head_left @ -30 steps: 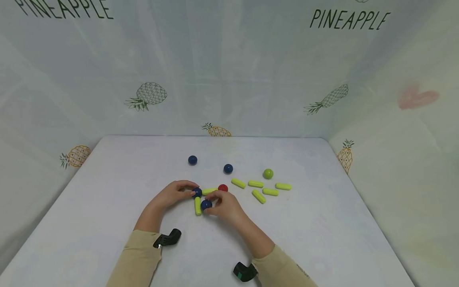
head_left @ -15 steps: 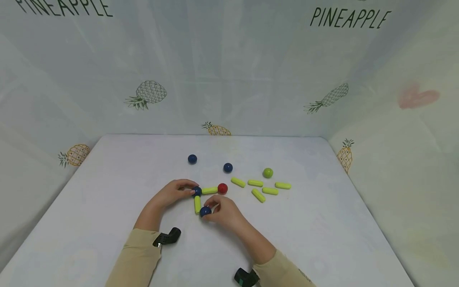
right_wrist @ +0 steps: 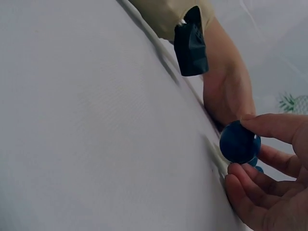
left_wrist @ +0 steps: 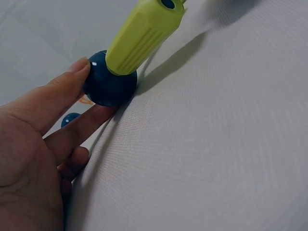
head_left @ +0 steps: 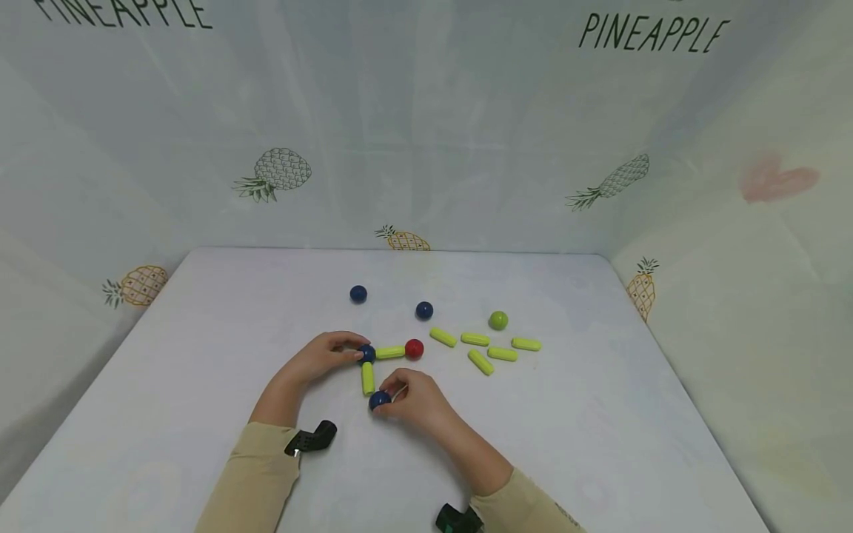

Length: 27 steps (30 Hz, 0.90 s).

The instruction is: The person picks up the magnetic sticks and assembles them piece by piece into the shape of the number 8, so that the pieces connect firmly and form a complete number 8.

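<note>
My left hand (head_left: 321, 361) pinches a blue ball (head_left: 366, 354) between thumb and fingers. From that ball one yellow-green rod (head_left: 390, 353) runs right to a red ball (head_left: 415, 349). A second rod (head_left: 368, 378) points from it toward the person; the left wrist view shows a dark spot in the near rod's (left_wrist: 142, 41) free end. Just off the second rod's near end, my right hand (head_left: 420, 400) holds another blue ball (head_left: 379, 401) between thumb and fingertips. In the right wrist view this ball (right_wrist: 237, 143) hides part of what lies behind it.
Two loose blue balls (head_left: 358, 295) (head_left: 424, 311) lie farther back on the white table (head_left: 566, 429). To the right are a green ball (head_left: 498, 320) and several loose yellow-green rods (head_left: 475, 339). A pineapple-print cloth (head_left: 426, 126) hangs behind the table.
My right hand has moved toward the person with its blue ball, from beside the second rod to just off its near end, uncovering the red ball. The left hand has stayed in place.
</note>
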Available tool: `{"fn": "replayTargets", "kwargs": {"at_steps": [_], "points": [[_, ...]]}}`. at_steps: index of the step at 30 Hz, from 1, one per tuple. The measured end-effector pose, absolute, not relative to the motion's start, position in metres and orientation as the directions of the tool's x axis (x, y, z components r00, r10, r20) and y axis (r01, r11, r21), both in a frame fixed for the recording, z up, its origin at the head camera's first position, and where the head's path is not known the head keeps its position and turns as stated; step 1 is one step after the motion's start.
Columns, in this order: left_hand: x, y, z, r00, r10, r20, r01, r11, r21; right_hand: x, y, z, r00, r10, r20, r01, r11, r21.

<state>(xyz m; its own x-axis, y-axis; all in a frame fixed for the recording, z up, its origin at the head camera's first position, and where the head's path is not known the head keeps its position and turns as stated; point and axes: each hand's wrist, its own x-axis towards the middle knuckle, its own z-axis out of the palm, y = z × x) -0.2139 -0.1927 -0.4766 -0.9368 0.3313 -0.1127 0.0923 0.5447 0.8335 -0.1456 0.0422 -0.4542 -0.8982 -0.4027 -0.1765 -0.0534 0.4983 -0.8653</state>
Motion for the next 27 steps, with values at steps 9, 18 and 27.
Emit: {"fn": "replayTargets", "kwargs": {"at_steps": [9,18,27], "points": [[-0.2139,-0.1931,-0.4768,-0.935,0.337,-0.112,0.093,0.537,0.838,-0.1422,0.0369,-0.4533,-0.907,-0.384,-0.173,-0.057,0.518,-0.853],[-0.2132,-0.1926,-0.4766,-0.935,0.338,-0.110,0.090,0.525,0.847,-0.1409,0.0330,-0.4539,-0.919,-0.357,-0.167,-0.057,0.542,-0.839],[-0.2128,-0.1926,-0.4772,-0.935,0.336,-0.112,0.086,0.523,0.848,-0.1418,0.0331,-0.4543,-0.912,-0.369,-0.177,-0.061,0.550,-0.833]]}}
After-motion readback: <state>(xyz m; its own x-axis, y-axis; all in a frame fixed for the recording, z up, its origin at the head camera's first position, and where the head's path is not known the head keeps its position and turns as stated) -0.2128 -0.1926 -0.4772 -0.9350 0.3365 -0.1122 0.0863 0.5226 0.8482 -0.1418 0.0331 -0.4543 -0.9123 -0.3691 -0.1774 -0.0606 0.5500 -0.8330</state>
